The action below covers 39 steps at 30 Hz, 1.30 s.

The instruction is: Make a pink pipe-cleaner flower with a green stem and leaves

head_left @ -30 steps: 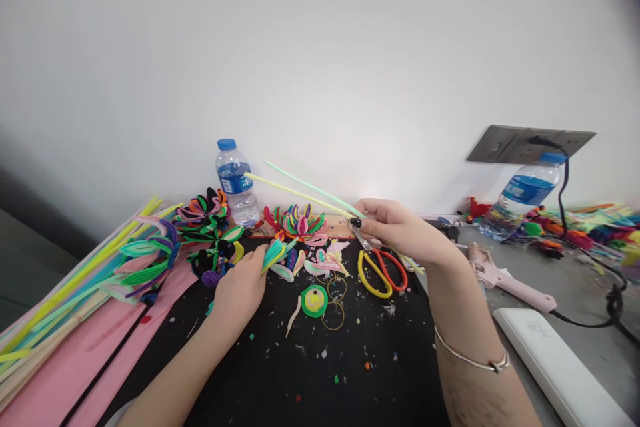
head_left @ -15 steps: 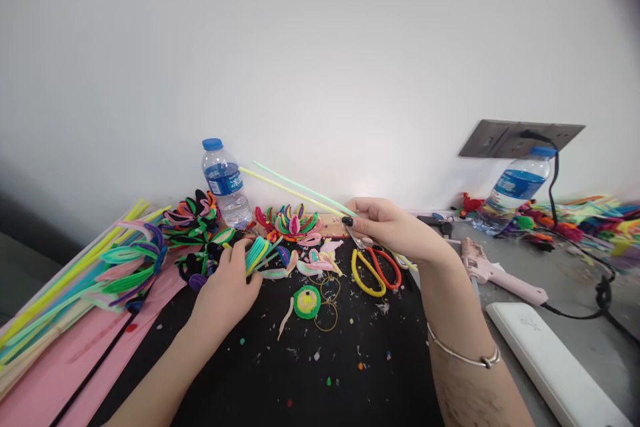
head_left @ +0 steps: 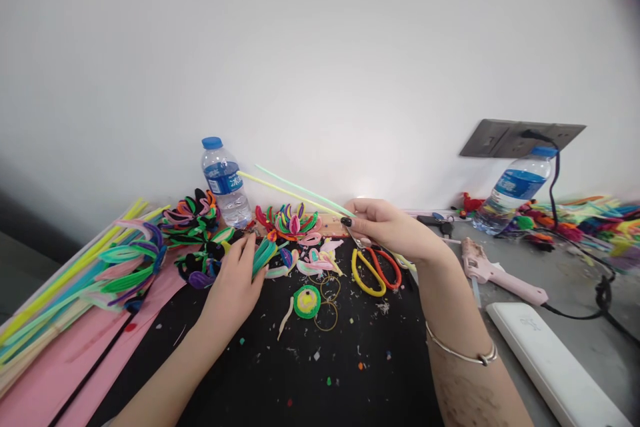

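Observation:
My right hand [head_left: 385, 228] is closed, pinching two long pipe cleaners, a yellow one [head_left: 290, 191] and a mint green one [head_left: 300, 185]. They slant up to the left in front of the wall. Below that hand lie scissors [head_left: 369, 273] with one yellow and one red handle. My left hand [head_left: 237, 277] curls around a short bundle of teal and yellow pipe cleaners [head_left: 264, 254], its fingertips partly hidden. Just beyond it sits a multicoloured pipe cleaner flower [head_left: 295, 220]. A green and yellow coiled disc [head_left: 307, 301] lies on the black mat [head_left: 320, 360] between my forearms.
A water bottle [head_left: 223, 180] stands behind my left hand, another [head_left: 515, 190] at the right. A pink glue gun [head_left: 500, 277] and a white power bank-like block [head_left: 555, 360] lie right. Long pipe cleaners [head_left: 75, 280] and a petalled bunch [head_left: 130, 260] lie left.
My left hand has shifted slightly right and turned, and the bundle in it has tilted. The long pipe cleaners have dipped slightly at their far ends; my right hand is almost still.

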{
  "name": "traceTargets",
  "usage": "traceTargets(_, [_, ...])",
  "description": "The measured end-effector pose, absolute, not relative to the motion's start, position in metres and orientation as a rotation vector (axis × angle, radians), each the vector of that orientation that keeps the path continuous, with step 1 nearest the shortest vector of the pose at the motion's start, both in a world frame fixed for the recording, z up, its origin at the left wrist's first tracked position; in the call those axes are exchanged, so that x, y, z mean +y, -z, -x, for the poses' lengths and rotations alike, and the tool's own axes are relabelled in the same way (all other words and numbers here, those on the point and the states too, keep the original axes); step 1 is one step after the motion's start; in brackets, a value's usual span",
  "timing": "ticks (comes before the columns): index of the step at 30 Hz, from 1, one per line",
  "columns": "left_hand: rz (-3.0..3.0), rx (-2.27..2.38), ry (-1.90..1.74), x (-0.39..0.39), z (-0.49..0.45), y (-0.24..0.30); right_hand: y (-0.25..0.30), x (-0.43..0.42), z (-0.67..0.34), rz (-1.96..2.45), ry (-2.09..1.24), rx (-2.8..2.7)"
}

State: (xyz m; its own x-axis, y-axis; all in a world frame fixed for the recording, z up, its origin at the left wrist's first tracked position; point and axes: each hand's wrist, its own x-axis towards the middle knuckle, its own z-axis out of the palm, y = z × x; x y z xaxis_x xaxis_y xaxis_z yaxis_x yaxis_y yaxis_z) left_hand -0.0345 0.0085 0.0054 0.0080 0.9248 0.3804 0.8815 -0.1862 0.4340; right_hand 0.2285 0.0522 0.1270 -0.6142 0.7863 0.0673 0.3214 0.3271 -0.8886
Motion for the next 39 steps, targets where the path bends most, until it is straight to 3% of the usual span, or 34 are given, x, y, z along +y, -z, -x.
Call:
traceTargets(4, [-1.903,1.565,-1.297,-0.002,0.021,-0.022,-0.123,0.053,-0.221,0.971,-1.308,-2.163])
traceTargets(12, [-1.01,0.865,-1.421,-0.005,0.007,-0.018,-0.089,0.058,-0.182,0.796,-1.662,-2.433])
traceTargets(24, [-0.875,0.848,-1.338,-0.007,0.004,-0.021,-0.071,0.059,-0.168,0.824,-1.82,-2.406])
traceTargets(33, [-0.695,0.865,-1.648,0.004,0.02,-0.026,-0.079,0.064,-0.185,0.882,-1.66,-2.467])
traceTargets(39, [-0.714,0.872,-1.575,0.002,0.018,-0.025,-0.078,0.069,-0.197,1.024,-1.681,-2.432])
